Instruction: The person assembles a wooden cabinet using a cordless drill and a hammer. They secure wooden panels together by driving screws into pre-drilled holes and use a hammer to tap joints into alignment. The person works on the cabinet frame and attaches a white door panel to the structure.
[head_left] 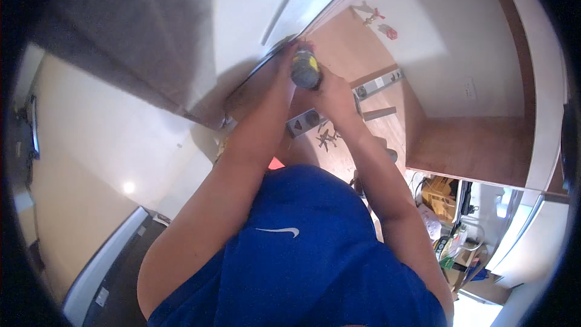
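Observation:
A black-and-yellow power drill is held out in front of me, its back end toward me. My right hand is wrapped round its grip. The drill's front end points at the edge of a white panel that carries a long grey handle. My left hand is up beside the drill's front, close to that edge. Its fingers are mostly hidden, so I cannot make out what they touch. A small reddish patch shows just past the drill's tip.
Below my hands, several small metal pieces lie on a light brown surface, near silver strips with round dark parts. More small pieces and a red item lie farther off. At right stand a wood-lined cabinet and a cluttered shelf with a yellow box.

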{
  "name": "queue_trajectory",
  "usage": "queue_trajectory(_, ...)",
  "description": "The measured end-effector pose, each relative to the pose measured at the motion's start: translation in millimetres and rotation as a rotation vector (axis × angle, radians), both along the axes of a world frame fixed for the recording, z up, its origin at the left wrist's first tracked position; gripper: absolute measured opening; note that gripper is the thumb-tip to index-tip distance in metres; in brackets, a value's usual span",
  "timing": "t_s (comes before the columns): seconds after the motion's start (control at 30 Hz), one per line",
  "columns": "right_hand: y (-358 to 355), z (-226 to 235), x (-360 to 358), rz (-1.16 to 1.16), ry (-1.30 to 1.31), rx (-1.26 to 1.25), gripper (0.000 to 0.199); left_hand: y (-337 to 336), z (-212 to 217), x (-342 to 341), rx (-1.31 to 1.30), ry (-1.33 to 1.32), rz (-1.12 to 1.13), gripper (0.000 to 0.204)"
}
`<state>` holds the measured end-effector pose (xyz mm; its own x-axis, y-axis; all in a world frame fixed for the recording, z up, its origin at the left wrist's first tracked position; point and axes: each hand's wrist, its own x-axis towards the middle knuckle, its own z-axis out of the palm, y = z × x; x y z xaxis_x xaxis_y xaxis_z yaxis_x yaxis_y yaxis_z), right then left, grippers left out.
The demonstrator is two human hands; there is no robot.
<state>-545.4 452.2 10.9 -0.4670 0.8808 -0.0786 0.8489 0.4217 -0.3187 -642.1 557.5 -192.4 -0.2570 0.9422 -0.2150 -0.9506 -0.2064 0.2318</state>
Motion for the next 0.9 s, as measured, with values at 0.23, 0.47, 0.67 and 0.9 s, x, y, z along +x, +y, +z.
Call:
queue_trajectory(0.23,17.0,-1.5,-22.2,-0.096,-0.122,-0.077,0.058,68.6,-117.5,-29.1,0.205,-0.209,-0.047,0.027)
queue_trajectory(0.47,28.6,-5.7,-27.3,-0.050,0.012,-0.034,0.054,84.8,-115.2,-56.1,0.779,-0.602,-0.408,0.031)
queue_trajectory(0.67,35.7,1.5,-18.6,-0.104,-0.025,-0.100,0.051,26.3,-3.1,-48.3,-0.025,-0.278,-0.299,0.033)
queue_trajectory(0.9,33.4,1.4,-23.8,-0.102,-0.032,-0.124,0.049,58.1,-75.5,-70.1,0.629,-0.285,-0.733,0.051)
